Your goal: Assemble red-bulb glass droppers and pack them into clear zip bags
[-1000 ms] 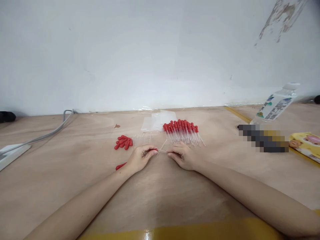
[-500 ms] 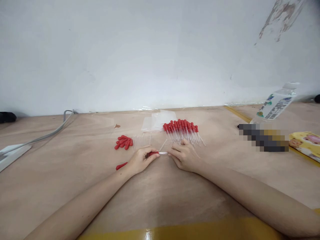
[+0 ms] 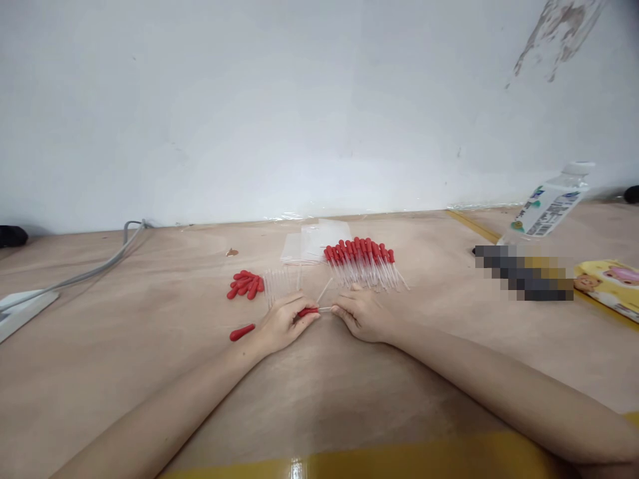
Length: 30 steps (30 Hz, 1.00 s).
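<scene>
My left hand pinches a red rubber dropper bulb between thumb and fingers. Out of the bulb's right end runs a thin clear glass tube, whose other part is gripped in the closed fingers of my right hand. Just behind my right hand lies a row of droppers, red bulbs at the far end and clear tubes toward me. Loose red bulbs are heaped beyond my left hand, beside a row of clear tubes. A single bulb rests left of my left wrist.
White paper sheets lie behind the droppers. At the right, a plastic bottle, a blurred-out dark object and a yellow printed packet sit on the table. A grey cable crosses the left side toward the wall.
My right fingers have drawn in closer around the tube, and more of the red bulb shows in my left hand. The view has shifted slightly; the other things lie as before.
</scene>
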### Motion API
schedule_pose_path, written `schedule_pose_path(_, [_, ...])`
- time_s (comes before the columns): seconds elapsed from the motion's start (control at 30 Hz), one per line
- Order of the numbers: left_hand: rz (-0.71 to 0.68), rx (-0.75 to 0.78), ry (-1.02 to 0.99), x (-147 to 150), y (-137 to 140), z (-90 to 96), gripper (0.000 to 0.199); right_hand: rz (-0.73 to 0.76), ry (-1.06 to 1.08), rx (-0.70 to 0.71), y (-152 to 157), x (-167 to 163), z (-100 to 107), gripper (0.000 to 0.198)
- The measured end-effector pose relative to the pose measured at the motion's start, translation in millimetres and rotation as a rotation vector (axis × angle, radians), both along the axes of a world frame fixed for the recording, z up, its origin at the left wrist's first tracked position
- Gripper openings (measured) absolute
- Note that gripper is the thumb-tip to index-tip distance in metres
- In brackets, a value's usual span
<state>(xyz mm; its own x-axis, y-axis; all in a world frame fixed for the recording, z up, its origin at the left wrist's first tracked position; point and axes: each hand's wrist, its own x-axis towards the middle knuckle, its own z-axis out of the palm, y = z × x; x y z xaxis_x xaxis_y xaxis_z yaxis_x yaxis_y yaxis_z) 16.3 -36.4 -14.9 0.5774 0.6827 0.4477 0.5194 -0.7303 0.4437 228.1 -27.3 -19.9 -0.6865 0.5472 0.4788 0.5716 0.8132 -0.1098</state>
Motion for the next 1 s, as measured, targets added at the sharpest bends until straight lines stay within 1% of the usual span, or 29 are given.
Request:
schedule_pose_path(0.17, [-0.016, 0.049, 0.032, -1, 1, 1.7, 0.017, -0.017, -0.023, -0.092, 0, -1, 4, 0.031])
schedule_pose_path(0.23, [-0.03, 0.068, 0.056, -3, 3, 6.5, 0.017, -0.038, -0.037, -0.107, -2, -2, 12, 0.029])
schedule_pose_path(0.3, [-0.02, 0.081, 0.086, -6, 5, 13.3, 0.018, -0.043, -0.052, -0.133, -5, -3, 22, 0.021])
schedule_pose_path(0.37, [0.055, 0.091, 0.1, -10, 7, 20.7, 0.025, -0.085, -0.045, -0.222, -5, -3, 32, 0.014])
schedule_pose_path(0.43, [0.201, 0.084, 0.098, -15, 10, 28.1, 0.031, -0.194, -0.002, -0.383, 0, -3, 38, 0.014])
schedule_pose_path(0.47, [0.277, 0.064, 0.108, -17, 10, 32.2, 0.031, -0.267, 0.039, -0.463, 4, -4, 40, 0.015])
schedule_pose_path(0.5, [0.335, 0.03, 0.136, -19, 11, 37.0, 0.029, -0.34, 0.085, -0.528, 10, -6, 41, 0.018])
schedule_pose_path(0.53, [0.362, -0.02, 0.182, -22, 11, 42.5, 0.029, -0.406, 0.129, -0.569, 15, -8, 41, 0.022])
schedule_pose_path(0.57, [0.357, -0.087, 0.243, -26, 11, 48.9, 0.029, -0.466, 0.163, -0.582, 21, -12, 41, 0.026])
schedule_pose_path(0.67, [0.227, -0.366, 0.465, -40, 9, 69.5, 0.032, -0.631, 0.175, -0.521, 35, -29, 38, 0.032])
schedule_pose_path(0.7, [0.226, -0.451, 0.531, -46, 9, 75.2, 0.034, -0.673, 0.156, -0.491, 39, -35, 37, 0.031])
schedule_pose_path(0.73, [0.264, -0.505, 0.587, -52, 9, 79.7, 0.036, -0.709, 0.135, -0.464, 43, -41, 36, 0.029])
schedule_pose_path(0.83, [0.452, -0.553, 0.69, -66, 10, 84.4, 0.036, -0.778, 0.074, -0.418, 52, -53, 32, 0.025])
schedule_pose_path(0.87, [0.489, -0.557, 0.709, -69, 10, 83.7, 0.034, -0.794, 0.05, -0.411, 55, -56, 31, 0.026])
schedule_pose_path(1.0, [0.499, -0.584, 0.769, -67, 11, 79.5, 0.027, -0.811, -0.057, -0.358, 55, -56, 28, 0.029])
